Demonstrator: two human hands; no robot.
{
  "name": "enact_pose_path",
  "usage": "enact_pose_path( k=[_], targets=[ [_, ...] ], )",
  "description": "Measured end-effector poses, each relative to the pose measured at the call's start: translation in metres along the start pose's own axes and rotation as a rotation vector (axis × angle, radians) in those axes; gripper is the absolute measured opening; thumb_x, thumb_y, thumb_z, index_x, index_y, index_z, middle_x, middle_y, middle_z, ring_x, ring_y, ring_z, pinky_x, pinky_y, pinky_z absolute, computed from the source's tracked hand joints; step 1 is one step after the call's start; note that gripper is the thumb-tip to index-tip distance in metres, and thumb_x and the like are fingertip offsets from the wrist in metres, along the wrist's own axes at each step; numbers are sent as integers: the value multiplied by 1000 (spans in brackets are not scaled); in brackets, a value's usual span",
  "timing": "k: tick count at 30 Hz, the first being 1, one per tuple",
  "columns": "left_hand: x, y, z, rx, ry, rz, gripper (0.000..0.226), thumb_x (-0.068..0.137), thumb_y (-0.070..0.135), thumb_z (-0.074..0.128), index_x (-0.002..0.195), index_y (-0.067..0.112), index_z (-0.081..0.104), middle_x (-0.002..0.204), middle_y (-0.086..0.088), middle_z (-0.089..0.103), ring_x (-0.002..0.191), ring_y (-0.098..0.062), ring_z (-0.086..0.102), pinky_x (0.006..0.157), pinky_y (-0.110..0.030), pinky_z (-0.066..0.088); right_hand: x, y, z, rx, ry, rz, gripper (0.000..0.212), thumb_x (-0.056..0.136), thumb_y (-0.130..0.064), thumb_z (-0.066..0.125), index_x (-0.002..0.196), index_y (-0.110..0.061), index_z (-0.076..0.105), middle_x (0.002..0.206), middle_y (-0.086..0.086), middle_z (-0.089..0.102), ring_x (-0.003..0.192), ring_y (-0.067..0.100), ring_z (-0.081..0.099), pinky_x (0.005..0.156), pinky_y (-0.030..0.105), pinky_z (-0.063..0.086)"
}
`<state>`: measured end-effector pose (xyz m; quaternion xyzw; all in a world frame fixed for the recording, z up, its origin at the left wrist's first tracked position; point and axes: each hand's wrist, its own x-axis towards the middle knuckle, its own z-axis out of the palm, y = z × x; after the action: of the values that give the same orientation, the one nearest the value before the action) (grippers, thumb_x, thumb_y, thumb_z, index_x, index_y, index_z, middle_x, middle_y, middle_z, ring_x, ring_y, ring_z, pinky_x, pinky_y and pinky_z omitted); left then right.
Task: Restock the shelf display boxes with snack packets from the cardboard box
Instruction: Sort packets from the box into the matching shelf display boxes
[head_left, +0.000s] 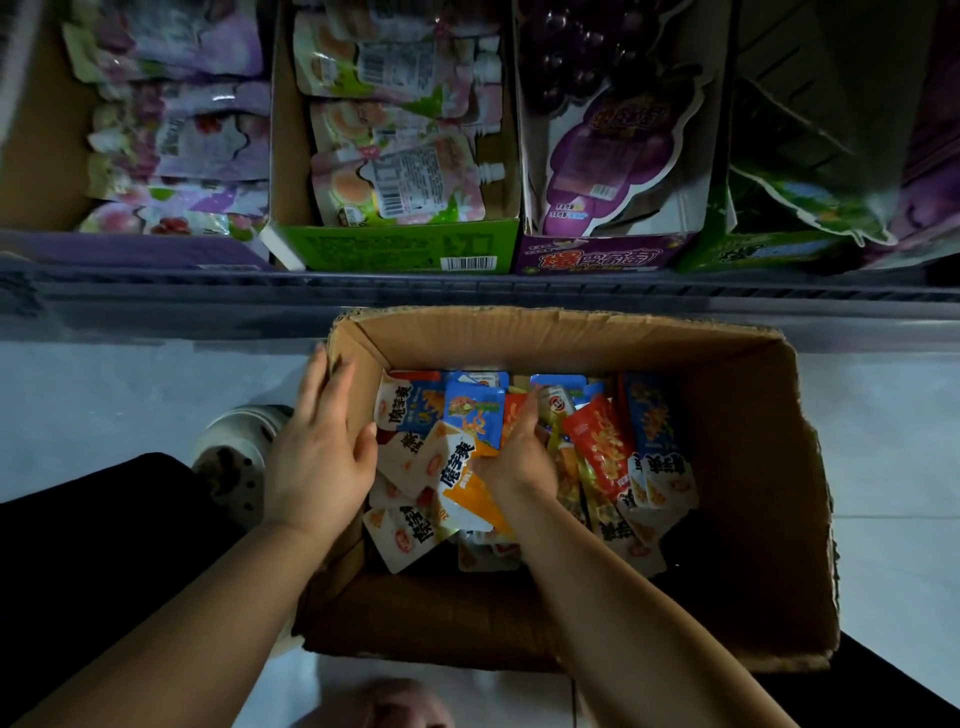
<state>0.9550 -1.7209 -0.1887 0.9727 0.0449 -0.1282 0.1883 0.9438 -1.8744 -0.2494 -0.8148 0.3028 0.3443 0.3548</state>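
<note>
An open cardboard box (748, 467) sits on the floor in front of the shelf, holding several small snack packets (602, 441) in white, blue, orange and red. My left hand (317, 452) hovers with straight fingers over the box's left wall, holding nothing. My right hand (519, 457) reaches into the pile, its fingers curled around a bunch of packets near a blue packet (475, 410). On the shelf above stand display boxes: a green one (400, 249) with pale drink pouches and a purple grape one (602, 254).
A shelf rail (467, 291) runs across between the display boxes and the cardboard box. More pouches lie at the far left (176, 130), and a green display box (769, 249) stands at the right. A white shoe (234, 447) and dark trouser leg are left of the box.
</note>
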Motion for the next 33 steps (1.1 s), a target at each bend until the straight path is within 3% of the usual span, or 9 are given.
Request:
enact_pose_path(
  k=[5, 9, 12, 15, 18, 23, 28, 31, 33],
  targets=[
    [2, -1, 2, -4, 5, 2, 61, 88, 20, 53, 142, 13, 26, 155, -1, 5, 105, -34, 56, 66, -35, 50, 7, 6, -6, 295, 6, 87, 86, 84, -15, 62, 147, -26, 4, 125, 7, 57, 109, 27, 57, 81, 27, 47],
    [1, -3, 1, 2, 14, 17, 60, 88, 19, 53, 142, 12, 28, 155, -2, 7, 102, -33, 58, 64, -34, 50, 4, 9, -10, 356, 36, 58, 57, 81, -14, 65, 133, -18, 40, 113, 6, 62, 101, 27, 61, 88, 40, 52],
    [0, -4, -1, 16, 10, 22, 60, 89, 19, 52, 142, 12, 26, 155, -2, 6, 105, -32, 57, 66, -34, 48, -4, 10, -17, 423, 34, 44, 39, 81, -14, 65, 118, -12, 54, 95, 6, 66, 85, 24, 64, 78, 34, 55],
    [0, -4, -3, 42, 4, 32, 60, 89, 22, 51, 142, 12, 26, 155, -3, 6, 117, -31, 49, 86, -40, 46, -14, 14, -27, 564, 14, 39, 26, 82, -13, 65, 107, -10, 59, 75, -3, 60, 68, 11, 57, 59, 22, 47],
    [-1, -5, -5, 115, 16, 69, 60, 89, 26, 50, 142, 12, 26, 154, -7, 9, 134, -31, 27, 111, -42, 21, -26, 21, -37, 653, -8, 36, 13, 83, -10, 63, 96, -11, 60, 74, -3, 59, 66, 9, 56, 52, 19, 44],
    [-7, 4, -15, 91, 98, 100, 56, 89, 24, 52, 139, 10, 34, 152, -11, 17, 141, -29, 13, 113, -40, -3, -46, 28, -62, 701, -27, -10, 7, 84, -11, 62, 83, -16, 58, 75, 2, 60, 67, 14, 57, 60, 27, 48],
    [-16, 48, -40, -179, 60, 149, 54, 90, 25, 50, 140, 15, 32, 147, -8, 30, 136, -23, 25, 115, -38, 15, -82, 23, -105, 860, -8, -96, 9, 84, -4, 60, 92, -8, 60, 84, 10, 65, 77, 25, 63, 77, 40, 52],
    [-25, 74, -63, -409, -90, 94, 55, 91, 32, 48, 141, 23, 28, 140, -8, 42, 103, -14, 52, 92, -29, 40, -111, 15, -131, 844, 8, -267, 10, 84, -1, 58, 91, -7, 60, 81, 9, 66, 72, 22, 63, 67, 32, 54],
    [-35, 90, -82, -506, -168, 107, 55, 92, 34, 47, 141, 23, 26, 143, -7, 38, 111, -17, 50, 93, -29, 38, -135, 8, -147, 828, 45, -368, 12, 83, 1, 58, 92, -7, 62, 75, 5, 69, 65, 18, 66, 60, 26, 56]
  ],
)
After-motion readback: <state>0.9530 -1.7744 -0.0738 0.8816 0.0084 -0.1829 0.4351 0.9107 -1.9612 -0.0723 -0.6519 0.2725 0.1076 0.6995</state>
